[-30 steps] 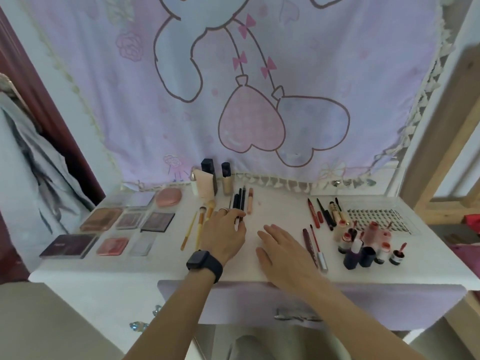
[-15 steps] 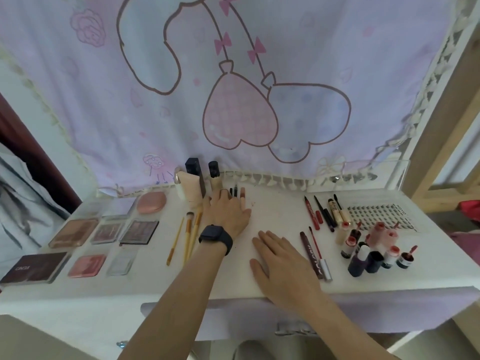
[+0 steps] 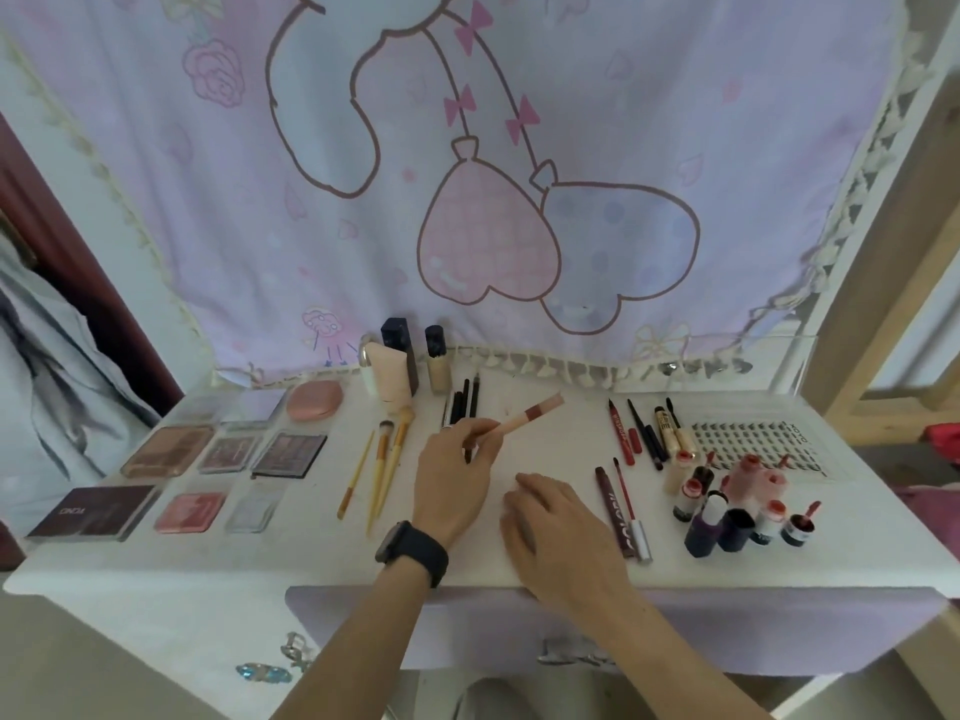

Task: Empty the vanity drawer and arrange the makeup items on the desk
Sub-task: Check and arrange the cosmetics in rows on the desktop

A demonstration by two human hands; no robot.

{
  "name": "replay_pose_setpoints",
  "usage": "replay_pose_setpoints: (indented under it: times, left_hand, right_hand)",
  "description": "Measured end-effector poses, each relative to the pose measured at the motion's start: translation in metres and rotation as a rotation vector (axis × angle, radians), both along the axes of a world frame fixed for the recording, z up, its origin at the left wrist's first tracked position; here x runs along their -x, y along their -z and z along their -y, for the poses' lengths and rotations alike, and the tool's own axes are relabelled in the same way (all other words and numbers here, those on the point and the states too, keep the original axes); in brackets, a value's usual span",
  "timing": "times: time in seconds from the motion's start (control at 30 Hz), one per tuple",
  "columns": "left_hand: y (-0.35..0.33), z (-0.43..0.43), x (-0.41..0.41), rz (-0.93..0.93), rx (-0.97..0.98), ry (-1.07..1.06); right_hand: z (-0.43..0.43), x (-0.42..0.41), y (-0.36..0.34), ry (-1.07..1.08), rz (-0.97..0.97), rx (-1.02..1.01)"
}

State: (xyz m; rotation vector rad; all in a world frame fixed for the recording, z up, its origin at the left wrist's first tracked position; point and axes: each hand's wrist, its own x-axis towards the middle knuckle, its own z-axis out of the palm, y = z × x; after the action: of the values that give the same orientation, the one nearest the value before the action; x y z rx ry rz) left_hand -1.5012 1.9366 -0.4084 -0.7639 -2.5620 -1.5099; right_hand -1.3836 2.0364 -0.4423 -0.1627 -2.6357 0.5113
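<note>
Two hands above the white desk (image 3: 234, 563). In the left hand (image 3: 457, 480), a slim pink stick (image 3: 524, 418), pinched at its lower end between thumb and curled fingers, clear of the surface and tilted, far end up and to the right, just beside the row of black pencils (image 3: 464, 402). In the right hand (image 3: 563, 532), nothing: fingers relaxed, palm down, resting on the desk in front.

Possible trouble, as a judgement only. Round and smooth, so likely to roll after setting down, perhaps toward the red liners (image 3: 621, 433) or off the front edge; probable cause, a release at a slant or with a little spin. Held far from the middle, so easy to swing and to knock the black pencils out of line. Danger also from the watch (image 3: 413, 550) on the left wrist, close to the thin yellow brushes (image 3: 384, 465), on pulling back. Further right, small bottles (image 3: 735, 527) standing tightly together, some seemingly open: easy to tip and spill with a careless right forearm.

Materials: hard plastic, it seems, for the stick, pale pink with a darker band near the far end. Flat square palettes (image 3: 228, 454) at the left, some with clear lids. Soft bristles on slender tapered handles. Matte, slightly rough desk top. Behind, thin printed cloth (image 3: 493, 252) with tassel trim.
</note>
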Motion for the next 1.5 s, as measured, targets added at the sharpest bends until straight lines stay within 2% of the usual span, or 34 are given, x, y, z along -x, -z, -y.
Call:
replay_pose_setpoints:
  times: [0.07,0.13,0.23,0.33,0.6,0.73,0.83,1.03,1.2,1.3,1.5]
  left_hand:
    - [0.005,0.012,-0.022,0.033,-0.095,0.012]
    - [0.013,0.02,-0.038,0.037,-0.123,0.046]
    - [0.024,0.023,-0.053,-0.01,-0.072,0.123]
    - [0.027,0.016,-0.067,-0.119,-0.043,0.178]
    - [0.046,-0.012,-0.088,-0.598,0.061,0.312]
    - [0.053,-0.009,-0.092,-0.788,0.163,0.364]
    - [0.051,-0.009,-0.094,-0.774,0.188,0.32]
    - [0.044,-0.008,-0.096,-0.708,0.192,0.18]
    - [0.044,-0.011,-0.094,-0.5,0.108,0.107]
    - [0.044,-0.01,-0.093,-0.479,0.104,0.099]
    - [0.043,-0.01,-0.095,-0.517,0.17,0.119]
  right_hand:
    - [0.003,-0.012,-0.005,0.028,-0.23,0.09]
    - [0.006,-0.034,-0.016,0.135,-0.365,0.306]
    - [0.006,-0.067,-0.034,0.274,-0.264,0.811]
    - [-0.005,-0.086,-0.035,0.322,-0.175,0.964]
    - [-0.027,-0.107,-0.03,0.366,-0.137,0.971]
    - [-0.028,-0.108,-0.027,0.304,-0.02,1.022]
    - [-0.028,-0.106,-0.025,0.247,-0.003,1.057]
    - [-0.027,-0.105,-0.024,0.118,0.039,0.996]
    - [-0.024,-0.111,-0.012,0.039,0.071,0.776]
    - [-0.031,-0.114,-0.011,-0.001,0.1,0.706]
    - [-0.042,-0.12,-0.026,0.116,0.186,0.824]
